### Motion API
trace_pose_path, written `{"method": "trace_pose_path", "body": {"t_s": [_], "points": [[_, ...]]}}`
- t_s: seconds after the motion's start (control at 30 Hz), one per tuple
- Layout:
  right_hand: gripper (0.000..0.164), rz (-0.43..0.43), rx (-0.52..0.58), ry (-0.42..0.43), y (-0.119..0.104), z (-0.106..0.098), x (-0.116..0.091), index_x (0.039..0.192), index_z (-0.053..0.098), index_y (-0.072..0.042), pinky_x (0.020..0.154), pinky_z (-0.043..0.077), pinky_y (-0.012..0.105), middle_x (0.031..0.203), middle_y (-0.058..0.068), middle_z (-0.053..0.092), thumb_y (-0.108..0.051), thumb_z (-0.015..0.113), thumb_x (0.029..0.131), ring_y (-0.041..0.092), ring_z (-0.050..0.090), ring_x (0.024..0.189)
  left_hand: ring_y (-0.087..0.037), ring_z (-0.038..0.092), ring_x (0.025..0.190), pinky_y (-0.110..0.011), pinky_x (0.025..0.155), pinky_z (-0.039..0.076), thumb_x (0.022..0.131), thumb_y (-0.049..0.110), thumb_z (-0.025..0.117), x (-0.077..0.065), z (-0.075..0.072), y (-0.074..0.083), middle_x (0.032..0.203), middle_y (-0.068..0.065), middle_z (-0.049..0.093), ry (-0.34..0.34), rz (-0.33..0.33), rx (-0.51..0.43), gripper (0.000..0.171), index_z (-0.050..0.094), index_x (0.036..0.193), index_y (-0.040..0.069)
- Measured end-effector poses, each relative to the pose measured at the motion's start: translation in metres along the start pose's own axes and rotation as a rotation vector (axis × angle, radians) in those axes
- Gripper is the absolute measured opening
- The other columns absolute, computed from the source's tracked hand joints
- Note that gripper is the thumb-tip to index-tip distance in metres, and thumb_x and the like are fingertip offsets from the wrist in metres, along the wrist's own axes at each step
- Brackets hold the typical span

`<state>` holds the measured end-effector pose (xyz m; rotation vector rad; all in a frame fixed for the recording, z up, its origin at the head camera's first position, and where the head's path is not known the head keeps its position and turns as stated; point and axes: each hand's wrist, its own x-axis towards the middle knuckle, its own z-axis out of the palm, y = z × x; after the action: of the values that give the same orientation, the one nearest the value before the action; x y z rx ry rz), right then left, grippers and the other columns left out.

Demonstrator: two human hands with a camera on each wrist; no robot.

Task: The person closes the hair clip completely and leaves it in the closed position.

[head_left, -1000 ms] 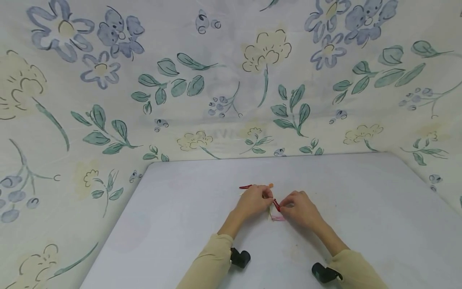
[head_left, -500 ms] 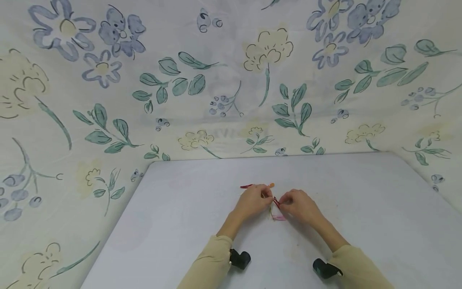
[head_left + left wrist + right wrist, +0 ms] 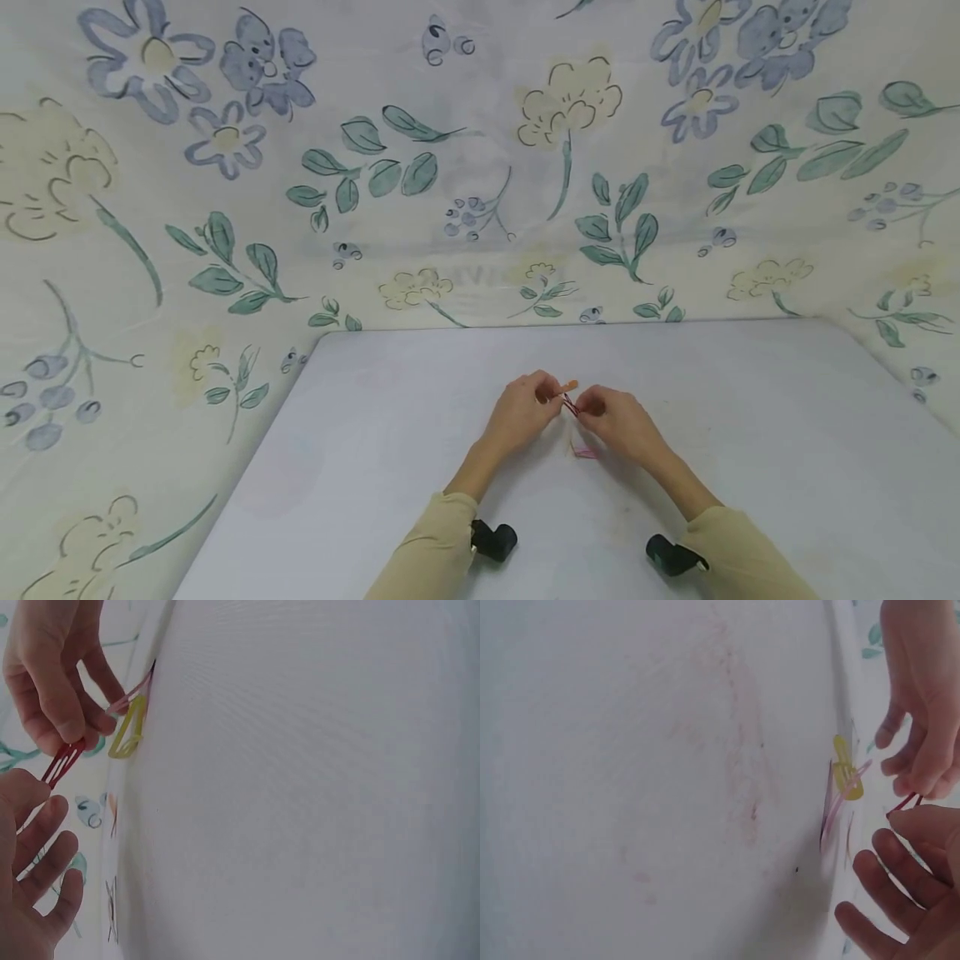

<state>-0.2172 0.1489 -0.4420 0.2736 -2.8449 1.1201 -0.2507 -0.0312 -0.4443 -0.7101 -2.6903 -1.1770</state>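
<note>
In the head view my left hand (image 3: 521,408) and right hand (image 3: 621,422) face each other, with a red hair clip (image 3: 572,406) pinched between them. The left wrist view shows the slotted red hair clip (image 3: 63,763) with thumb and fingers at both its ends. A yellow hair clip (image 3: 129,729) and a pink hair clip (image 3: 129,700) overlap there beneath my right hand. Seen from the right wrist, the yellow clip (image 3: 847,771) and pink clip (image 3: 845,793) cross near the table surface. My left fingertips partly cover an orange hair clip (image 3: 570,386).
A white table (image 3: 360,467) extends around both forearms, backed by a flower-patterned cloth (image 3: 480,250). More thin clips (image 3: 112,907) lie toward the table's far side in the left wrist view. A dark camera sits at each wrist.
Both hands have shifted slightly away from the body, carrying the red hair clip off from the pink one. Another red clip behind my left hand is now hidden. The head view has shifted slightly.
</note>
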Motion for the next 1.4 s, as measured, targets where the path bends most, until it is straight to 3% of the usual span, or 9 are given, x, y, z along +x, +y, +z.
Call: {"method": "trace_pose_path", "body": {"t_s": [0.2,0.33,0.63,0.83,1.1,1.27,1.4], "points": [[0.007,-0.086,0.02,0.059,-0.005,0.0,0.003,0.096,0.068,-0.007,0.076,0.053,0.037,0.089,0.002,0.071,-0.004,0.067,0.089,0.019,0.065,0.084,-0.021,0.064,0.085,-0.028,0.075,0.046,0.087,0.011,0.067,-0.003,-0.009,-0.001,0.086,-0.003,0.07,0.042,0.035,-0.079,0.02,0.068,0.106,0.006],[0.006,-0.103,0.014,0.086,-0.008,0.002,0.005,0.096,0.068,-0.007,0.074,0.052,0.034,0.091,0.003,0.071,-0.005,0.067,0.09,0.019,0.064,0.084,-0.023,0.064,0.087,-0.029,0.076,0.049,0.088,0.011,0.067,-0.007,-0.014,-0.004,0.086,-0.005,0.07,0.054,0.056,-0.109,0.018,0.071,0.104,0.005],[0.008,-0.146,0.073,0.158,-0.017,0.005,0.003,0.098,0.069,-0.007,0.074,0.054,0.035,0.093,0.003,0.071,-0.004,0.065,0.092,0.019,0.064,0.084,-0.017,0.062,0.087,-0.025,0.074,0.049,0.089,0.011,0.067,-0.016,-0.02,-0.004,0.087,0.0,0.069,0.068,0.009,-0.161,0.009,0.07,0.096,0.009],[0.008,-0.175,0.177,0.226,-0.025,0.004,0.005,0.1,0.068,-0.004,0.077,0.056,0.038,0.094,0.006,0.07,-0.006,0.065,0.093,0.022,0.065,0.088,-0.016,0.06,0.084,-0.025,0.072,0.049,0.088,0.009,0.067,-0.015,-0.024,0.002,0.083,-0.002,0.069,0.177,0.028,-0.212,0.005,0.071,0.091,0.008],[0.011,-0.214,0.302,0.323,-0.034,-0.001,0.008,0.103,0.069,-0.003,0.076,0.056,0.03,0.098,0.009,0.07,-0.007,0.067,0.093,0.024,0.064,0.09,-0.016,0.06,0.082,-0.03,0.071,0.051,0.086,0.005,0.066,-0.01,-0.026,0.013,0.082,-0.005,0.067,0.303,0.048,-0.302,0.005,0.07,0.089,0.005],[0.013,-0.192,0.351,0.334,-0.038,-0.001,0.008,0.106,0.069,-0.005,0.077,0.053,0.02,0.102,0.009,0.07,-0.009,0.067,0.094,0.022,0.064,0.092,-0.016,0.06,0.081,-0.03,0.071,0.052,0.085,0.003,0.066,-0.01,-0.026,0.018,0.083,-0.006,0.067,0.355,0.033,-0.362,0.005,0.069,0.089,0.005],[0.015,-0.175,0.391,0.325,-0.04,0.001,0.007,0.107,0.069,-0.005,0.076,0.052,0.019,0.105,0.009,0.07,-0.01,0.067,0.094,0.023,0.063,0.093,-0.015,0.06,0.081,-0.028,0.071,0.051,0.084,0.003,0.066,-0.012,-0.023,0.02,0.083,-0.005,0.066,0.4,0.006,-0.383,0.005,0.068,0.088,0.005]]}}
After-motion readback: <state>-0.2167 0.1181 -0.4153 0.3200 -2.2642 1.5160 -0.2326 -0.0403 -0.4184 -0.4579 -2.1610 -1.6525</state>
